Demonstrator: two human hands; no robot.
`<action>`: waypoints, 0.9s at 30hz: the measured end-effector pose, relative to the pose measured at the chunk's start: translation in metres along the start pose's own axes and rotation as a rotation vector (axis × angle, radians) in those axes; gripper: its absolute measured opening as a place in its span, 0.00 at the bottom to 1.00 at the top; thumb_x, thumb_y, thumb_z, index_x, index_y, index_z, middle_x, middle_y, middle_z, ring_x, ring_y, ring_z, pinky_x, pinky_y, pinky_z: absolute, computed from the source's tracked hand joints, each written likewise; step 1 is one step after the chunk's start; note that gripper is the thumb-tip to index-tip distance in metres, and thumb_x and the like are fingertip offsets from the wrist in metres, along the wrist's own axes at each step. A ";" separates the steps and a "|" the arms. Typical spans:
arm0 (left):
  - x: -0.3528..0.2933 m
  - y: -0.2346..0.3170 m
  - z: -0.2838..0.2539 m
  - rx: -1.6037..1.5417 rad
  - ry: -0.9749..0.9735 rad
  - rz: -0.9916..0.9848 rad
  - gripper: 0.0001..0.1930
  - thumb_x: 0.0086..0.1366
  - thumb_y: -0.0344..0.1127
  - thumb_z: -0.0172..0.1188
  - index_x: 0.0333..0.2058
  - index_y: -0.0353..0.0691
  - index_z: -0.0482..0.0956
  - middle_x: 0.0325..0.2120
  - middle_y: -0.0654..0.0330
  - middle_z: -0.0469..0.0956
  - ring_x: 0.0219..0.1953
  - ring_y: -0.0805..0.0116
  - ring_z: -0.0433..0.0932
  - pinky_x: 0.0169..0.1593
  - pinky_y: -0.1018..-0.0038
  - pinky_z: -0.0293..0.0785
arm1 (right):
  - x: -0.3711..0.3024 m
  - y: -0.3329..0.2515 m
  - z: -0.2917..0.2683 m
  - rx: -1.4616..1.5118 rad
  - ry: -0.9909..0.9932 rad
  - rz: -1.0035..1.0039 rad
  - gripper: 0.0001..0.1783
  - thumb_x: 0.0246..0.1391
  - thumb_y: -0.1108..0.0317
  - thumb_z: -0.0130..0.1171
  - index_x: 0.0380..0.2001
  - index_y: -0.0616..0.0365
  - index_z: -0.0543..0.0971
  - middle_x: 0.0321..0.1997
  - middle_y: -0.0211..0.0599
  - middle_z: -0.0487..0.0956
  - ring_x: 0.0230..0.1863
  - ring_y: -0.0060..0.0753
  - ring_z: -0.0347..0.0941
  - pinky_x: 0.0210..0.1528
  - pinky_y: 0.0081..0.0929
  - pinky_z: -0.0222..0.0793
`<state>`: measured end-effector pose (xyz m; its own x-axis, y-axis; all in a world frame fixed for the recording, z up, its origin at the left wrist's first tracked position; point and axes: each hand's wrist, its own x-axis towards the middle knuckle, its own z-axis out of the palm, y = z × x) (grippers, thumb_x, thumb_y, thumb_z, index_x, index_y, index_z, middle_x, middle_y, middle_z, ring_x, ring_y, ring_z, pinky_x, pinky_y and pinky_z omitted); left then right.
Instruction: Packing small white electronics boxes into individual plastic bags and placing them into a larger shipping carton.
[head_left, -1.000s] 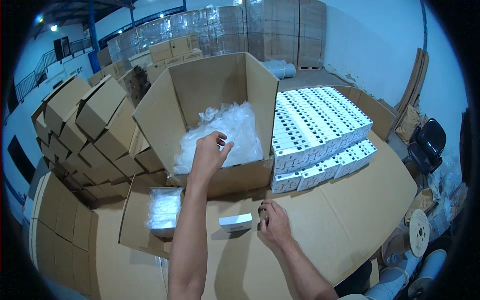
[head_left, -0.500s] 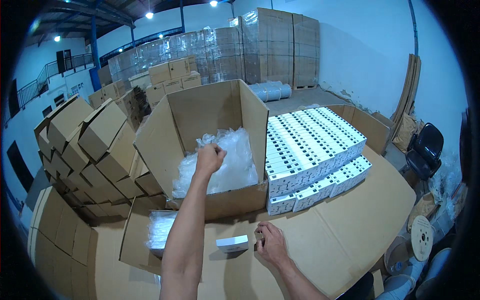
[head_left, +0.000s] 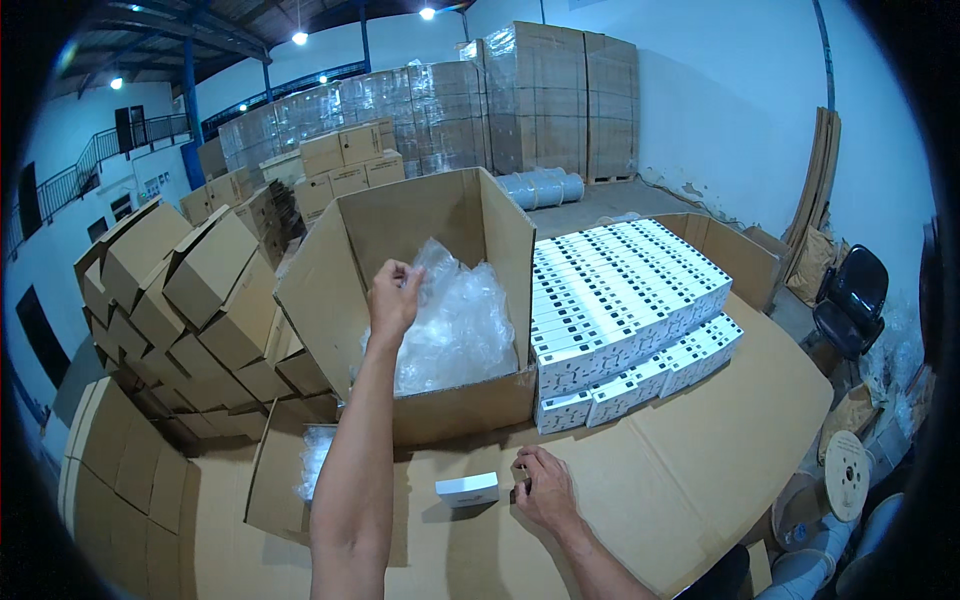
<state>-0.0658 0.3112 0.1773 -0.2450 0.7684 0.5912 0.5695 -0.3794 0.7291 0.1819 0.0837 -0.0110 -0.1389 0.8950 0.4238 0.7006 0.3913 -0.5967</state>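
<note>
A large cardboard box stands on the table in front of me, filled with clear plastic bags. My left hand reaches into it, fingers pinched on one clear plastic bag whose top is drawn up above the heap. To the right, my right hand rests on the table with loosely bent fingers set apart, and I see nothing held in it. Just left of that hand lies a small white box, not touching it.
Stacked white boxes stand right of the big box. A smaller open carton with plastic-wrapped items sits at its left, partly behind my left forearm. Piled empty cartons rise further left. A black chair is beyond the table's right edge.
My left hand has moved left and slightly up, and a plastic bag now rises from the heap at its fingertips. My right hand has stayed in place.
</note>
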 end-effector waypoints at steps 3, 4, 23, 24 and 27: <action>0.004 0.015 -0.020 -0.334 0.064 0.009 0.10 0.67 0.36 0.65 0.37 0.36 0.76 0.31 0.60 0.80 0.34 0.72 0.80 0.40 0.73 0.74 | -0.002 -0.005 -0.002 0.021 0.005 -0.008 0.18 0.42 0.75 0.61 0.41 0.57 0.78 0.51 0.40 0.77 0.57 0.45 0.73 0.61 0.43 0.65; 0.002 0.019 -0.030 -0.322 0.072 0.006 0.10 0.67 0.36 0.65 0.37 0.36 0.76 0.31 0.60 0.80 0.34 0.72 0.80 0.40 0.73 0.74 | -0.003 -0.009 -0.003 0.025 0.006 -0.015 0.18 0.42 0.75 0.61 0.41 0.57 0.78 0.50 0.40 0.77 0.56 0.46 0.73 0.60 0.43 0.66; -0.334 0.056 -0.083 -0.682 -0.135 -0.523 0.08 0.74 0.36 0.58 0.43 0.40 0.70 0.32 0.62 0.80 0.34 0.79 0.78 0.36 0.79 0.75 | -0.009 -0.049 -0.069 0.939 -0.202 -0.075 0.25 0.54 0.67 0.68 0.55 0.59 0.75 0.51 0.36 0.79 0.51 0.28 0.76 0.54 0.28 0.71; -0.343 0.053 -0.080 -0.651 -0.162 -0.542 0.08 0.74 0.35 0.58 0.43 0.40 0.70 0.31 0.63 0.80 0.34 0.79 0.77 0.37 0.81 0.74 | -0.010 -0.056 -0.072 0.793 -0.301 -0.117 0.28 0.52 0.65 0.70 0.55 0.58 0.75 0.51 0.34 0.79 0.51 0.28 0.75 0.53 0.28 0.71; -0.357 0.043 -0.076 -0.624 -0.157 -0.569 0.07 0.75 0.34 0.57 0.43 0.40 0.70 0.32 0.64 0.79 0.34 0.81 0.75 0.38 0.82 0.71 | -0.014 -0.058 -0.060 0.658 -0.358 -0.124 0.20 0.53 0.66 0.71 0.48 0.60 0.80 0.42 0.32 0.81 0.42 0.26 0.76 0.46 0.26 0.72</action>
<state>-0.0140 -0.0184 0.0241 -0.2253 0.9726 0.0570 -0.1539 -0.0933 0.9837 0.1853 0.0357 0.0580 -0.4869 0.8072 0.3337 0.1188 0.4397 -0.8902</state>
